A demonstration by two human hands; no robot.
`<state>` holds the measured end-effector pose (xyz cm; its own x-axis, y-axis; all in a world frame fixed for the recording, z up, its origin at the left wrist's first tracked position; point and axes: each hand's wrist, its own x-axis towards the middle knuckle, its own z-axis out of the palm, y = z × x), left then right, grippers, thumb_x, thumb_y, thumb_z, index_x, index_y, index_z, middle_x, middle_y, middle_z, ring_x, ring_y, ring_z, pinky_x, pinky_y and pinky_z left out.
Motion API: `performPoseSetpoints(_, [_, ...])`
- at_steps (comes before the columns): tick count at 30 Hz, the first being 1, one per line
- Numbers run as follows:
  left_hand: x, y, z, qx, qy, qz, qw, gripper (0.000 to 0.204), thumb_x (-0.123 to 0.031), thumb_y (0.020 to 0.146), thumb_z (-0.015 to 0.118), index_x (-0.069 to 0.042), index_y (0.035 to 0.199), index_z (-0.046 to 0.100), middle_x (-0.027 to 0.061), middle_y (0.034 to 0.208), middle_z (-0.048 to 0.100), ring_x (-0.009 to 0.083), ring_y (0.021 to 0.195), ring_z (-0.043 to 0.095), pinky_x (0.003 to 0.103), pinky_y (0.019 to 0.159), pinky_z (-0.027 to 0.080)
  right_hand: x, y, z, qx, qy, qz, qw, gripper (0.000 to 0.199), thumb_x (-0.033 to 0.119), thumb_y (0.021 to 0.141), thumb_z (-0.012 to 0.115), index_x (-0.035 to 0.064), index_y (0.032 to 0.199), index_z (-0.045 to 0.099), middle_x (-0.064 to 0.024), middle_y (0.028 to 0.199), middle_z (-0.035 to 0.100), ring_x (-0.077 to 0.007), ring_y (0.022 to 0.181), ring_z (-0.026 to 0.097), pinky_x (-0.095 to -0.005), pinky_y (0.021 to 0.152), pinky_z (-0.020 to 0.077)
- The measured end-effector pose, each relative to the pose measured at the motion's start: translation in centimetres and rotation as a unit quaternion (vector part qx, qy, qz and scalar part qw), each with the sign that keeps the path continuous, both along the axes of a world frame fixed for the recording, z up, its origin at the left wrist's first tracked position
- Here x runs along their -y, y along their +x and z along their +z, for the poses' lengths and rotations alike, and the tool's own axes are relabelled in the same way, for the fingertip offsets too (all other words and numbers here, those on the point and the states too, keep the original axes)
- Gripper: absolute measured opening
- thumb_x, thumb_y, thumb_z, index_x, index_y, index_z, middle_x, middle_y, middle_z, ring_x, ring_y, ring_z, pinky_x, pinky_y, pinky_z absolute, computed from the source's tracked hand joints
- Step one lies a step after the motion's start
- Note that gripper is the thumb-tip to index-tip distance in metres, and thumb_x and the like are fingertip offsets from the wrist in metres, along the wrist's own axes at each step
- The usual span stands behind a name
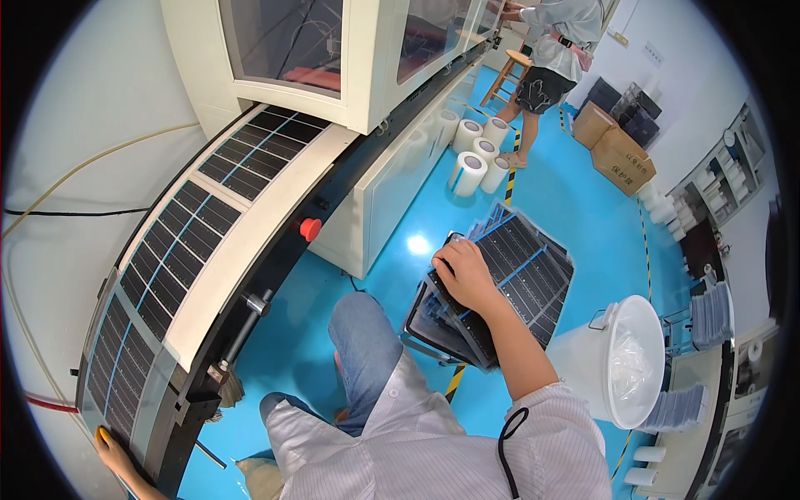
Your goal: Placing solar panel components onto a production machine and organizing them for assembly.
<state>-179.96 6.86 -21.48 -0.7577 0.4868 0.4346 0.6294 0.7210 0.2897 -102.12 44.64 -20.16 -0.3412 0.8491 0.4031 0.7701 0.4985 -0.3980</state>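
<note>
Two hands are busy. The right hand (463,275) lies spread on top of a stack of dark panels (508,283), which leans on the blue floor (567,200). The left hand (112,448) pinches the panel strip (167,267) on the machine. The stack might slide and tip over. Beside it, a white bucket (621,358) holds a clear bag.

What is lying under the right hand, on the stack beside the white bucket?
The right hand rests on the top dark panel with blue strips. Under it, more such panels are fanned out in a stack. What supports the stack is hidden. The white bucket stands beside it.
</note>
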Motion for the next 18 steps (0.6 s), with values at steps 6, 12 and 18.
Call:
performPoseSetpoints(6, [-0.3,0.8,0.5,-0.006,-0.005,0.003,1.000,0.033,-0.016,0.095,0.048,0.002,0.121,0.057,0.0190,0.118,0.061,0.0329,0.109,0.058,0.035,0.094,0.043,-0.1,0.1,-0.2,-0.002,0.013,0.002,1.000,0.010,0.014,0.088,0.058,0.0043,0.087,0.061,-0.0112,0.088,0.059,-0.0314,0.092,0.054,-0.0428,0.098,0.0361])
performPoseSetpoints(12, [0.1,0.1,0.2,-0.008,0.002,-0.007,1.000,0.033,-0.016,0.095,0.048,0.002,0.121,0.056,0.0193,0.117,0.061,0.0334,0.109,0.057,0.035,0.094,0.043,0.0,0.0,-0.1,-0.003,0.011,0.002,1.000,0.010,0.014,0.088,0.058,0.0041,0.087,0.061,-0.0114,0.088,0.060,-0.0318,0.093,0.054,-0.0433,0.099,0.0359])
performPoseSetpoints(18, [0.0,0.1,0.1,-0.010,-0.005,-0.002,1.000,0.033,-0.016,0.095,0.048,0.003,0.121,0.057,0.0195,0.117,0.061,0.0335,0.109,0.057,0.035,0.094,0.043,0.1,0.0,0.0,-0.003,0.003,-0.001,1.000,0.009,0.013,0.088,0.058,0.0039,0.087,0.061,-0.0119,0.088,0.060,-0.0323,0.094,0.054,-0.0438,0.099,0.0356])
